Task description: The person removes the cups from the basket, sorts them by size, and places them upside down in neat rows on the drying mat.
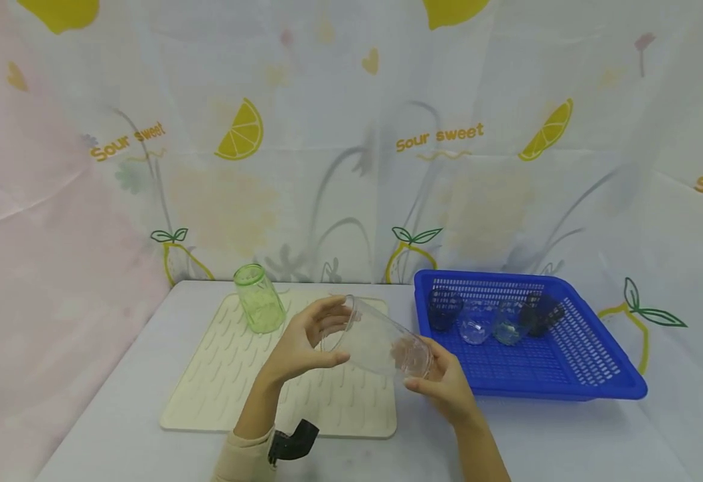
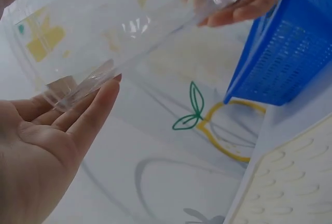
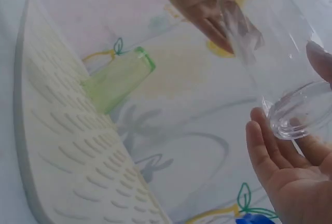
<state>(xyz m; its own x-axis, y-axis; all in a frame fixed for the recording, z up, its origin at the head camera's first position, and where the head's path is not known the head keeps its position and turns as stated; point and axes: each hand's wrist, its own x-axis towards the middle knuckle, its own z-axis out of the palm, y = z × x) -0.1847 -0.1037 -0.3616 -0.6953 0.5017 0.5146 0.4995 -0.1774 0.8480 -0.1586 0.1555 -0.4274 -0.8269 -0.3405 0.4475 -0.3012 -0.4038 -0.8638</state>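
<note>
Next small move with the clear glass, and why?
I'd probably turn the clear glass mouth-down over the mat: it's tilted, mouth at the left hand, base at the right hand, and the green glass on the mat appears to stand mouth-down.

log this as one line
left hand: holds tilted clear glass; right hand: holds its base; green glass: on mat; blue basket: glasses inside
</note>
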